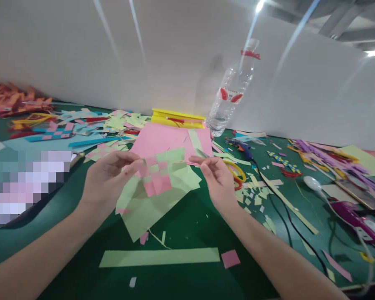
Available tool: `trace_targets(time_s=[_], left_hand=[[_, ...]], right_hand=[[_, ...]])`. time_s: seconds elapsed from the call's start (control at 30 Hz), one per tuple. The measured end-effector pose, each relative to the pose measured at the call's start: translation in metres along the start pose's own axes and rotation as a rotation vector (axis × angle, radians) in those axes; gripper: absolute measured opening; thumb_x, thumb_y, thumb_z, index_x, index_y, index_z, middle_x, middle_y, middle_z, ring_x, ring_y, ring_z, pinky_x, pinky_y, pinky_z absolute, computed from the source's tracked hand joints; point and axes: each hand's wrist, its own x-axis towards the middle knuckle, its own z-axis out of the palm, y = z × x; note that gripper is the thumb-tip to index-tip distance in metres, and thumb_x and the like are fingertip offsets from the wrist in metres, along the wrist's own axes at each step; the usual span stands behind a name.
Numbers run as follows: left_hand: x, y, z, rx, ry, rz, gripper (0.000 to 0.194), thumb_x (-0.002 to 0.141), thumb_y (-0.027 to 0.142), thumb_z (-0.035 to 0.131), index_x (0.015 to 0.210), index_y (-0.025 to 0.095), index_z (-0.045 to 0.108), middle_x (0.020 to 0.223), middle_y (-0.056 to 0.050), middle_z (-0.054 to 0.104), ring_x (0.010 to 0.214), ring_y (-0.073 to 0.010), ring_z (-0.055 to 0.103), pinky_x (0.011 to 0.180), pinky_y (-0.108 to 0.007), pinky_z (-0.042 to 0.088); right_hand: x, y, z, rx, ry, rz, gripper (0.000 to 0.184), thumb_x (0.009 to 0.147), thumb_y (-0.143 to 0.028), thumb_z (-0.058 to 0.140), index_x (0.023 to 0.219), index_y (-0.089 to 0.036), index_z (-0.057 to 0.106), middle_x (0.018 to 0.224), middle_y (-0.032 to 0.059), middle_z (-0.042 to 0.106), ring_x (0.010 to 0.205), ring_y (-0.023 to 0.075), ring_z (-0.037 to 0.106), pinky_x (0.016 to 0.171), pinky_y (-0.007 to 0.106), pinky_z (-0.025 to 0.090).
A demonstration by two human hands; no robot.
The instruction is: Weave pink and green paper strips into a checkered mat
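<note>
Above the worktop (187, 225), the left hand (104, 179) holds the woven paper (158, 183), a pink-and-green check, pinched at its left edge, while the right hand (221, 183) stands just beside the opposite edge with thumb and fingers close together; whether it grips anything cannot be told. Beneath the woven paper lie green sheets (143, 221), with pink sheets (162, 137) beyond, and the handles of scissors (239, 168) show just past the right hand. Toward the near side, a green strip (159, 257) lies just beside a pink square (230, 259).
</note>
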Motion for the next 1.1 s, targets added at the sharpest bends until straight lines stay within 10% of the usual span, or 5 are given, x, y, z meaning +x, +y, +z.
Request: trace_targets(time_s=[0.17,0.27,0.53,0.8,1.1], left_hand=[[0.002,-0.005,0.0,-0.071,0.041,-0.084,0.011,0.072,0.027,0.074,0.078,0.02,0.068,0.077,0.002,0.067,0.071,-0.012,0.06,0.069,-0.025,0.047],[0.003,-0.004,0.0,-0.119,0.05,-0.094,0.008,0.072,0.023,0.074,0.077,0.02,0.068,0.076,0.002,0.066,0.071,-0.0116,0.059,0.07,-0.025,0.047],[0.0,0.005,0.008,-0.353,-0.114,-0.278,0.009,0.068,0.019,0.075,0.072,0.019,0.067,0.075,0.003,0.062,0.072,-0.0097,0.055,0.065,-0.02,0.046],[-0.008,-0.005,0.008,-0.071,-0.353,-0.345,0.026,0.074,0.04,0.071,0.093,0.024,0.064,0.082,0.0,0.06,0.076,-0.0156,0.056,0.062,-0.025,0.046],[-0.008,0.008,0.011,0.243,-0.684,-0.169,0.035,0.086,0.053,0.048,0.086,0.021,0.064,0.076,-0.001,0.061,0.068,-0.0171,0.053,0.059,-0.028,0.039]], right_hand=[[0.001,0.002,-0.002,0.133,-0.09,0.153,0.017,0.087,-0.037,0.058,0.084,-0.024,0.048,0.048,-0.0116,0.043,0.043,0.0078,0.044,0.06,0.029,0.048],[0.0,0.0,-0.003,-0.086,-0.099,0.259,0.019,0.085,-0.039,0.059,0.082,-0.022,0.05,0.048,-0.0112,0.036,0.042,0.0066,0.034,0.045,0.022,0.035],[-0.003,0.007,0.004,-0.12,-0.062,0.281,0.048,0.07,-0.042,0.073,0.111,-0.022,0.055,0.112,0.0081,0.063,0.094,0.0175,0.062,0.084,0.035,0.051],[-0.01,0.003,0.011,-0.084,-0.059,0.392,0.026,0.072,-0.04,0.071,0.088,-0.02,0.068,0.084,0.0026,0.069,0.077,0.0173,0.063,0.072,0.031,0.051],[-0.013,-0.01,0.012,-0.439,-0.176,0.199,0.011,0.079,-0.029,0.063,0.075,-0.019,0.063,0.069,-0.0022,0.059,0.064,0.012,0.053,0.06,0.024,0.043]])
